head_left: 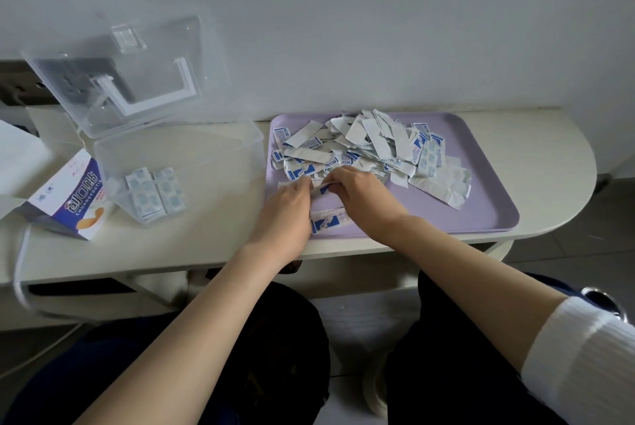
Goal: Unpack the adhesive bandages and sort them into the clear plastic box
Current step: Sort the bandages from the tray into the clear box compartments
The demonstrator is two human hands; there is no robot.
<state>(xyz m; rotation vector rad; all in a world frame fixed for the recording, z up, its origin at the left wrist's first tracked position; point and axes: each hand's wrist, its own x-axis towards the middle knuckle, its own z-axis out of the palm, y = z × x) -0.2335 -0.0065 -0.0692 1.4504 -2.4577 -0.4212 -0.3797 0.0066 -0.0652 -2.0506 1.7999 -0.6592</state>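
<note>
Two grips on one item: my left grip (288, 205) and right grip (360, 194) both pinch the same wrapped bandage (323, 188), fingers curled over its ends, low over the purple tray (481, 191). Reads as pulling a joined strip or wrapper apart; can't tell which, fingertips hide it.

The pile of bandages (364, 146) lies just beyond both grips, its near edge at my knuckles. One spare strip (328, 220) lies on the tray between my wrists.

The clear plastic box (206, 163) sits on the desk (206, 242) just left of my left grip, with its lid (137, 81) tipped up behind it. A few sorted bandages (154, 194) lie at its far-left end, away from my grip. A printed carton (68, 198) lies further left, past the box.

Step in hand: the unpack/separate stage. Judging by the big pile and the sparse box, most of the job is left.

Next move calls for:
- finishing the pull
- letting go with one grip
- carrying the freed piece left over the box wall
- laying it flat beside the ones there

Light paper, so it may cling to my fingers or flutter off line.
</note>
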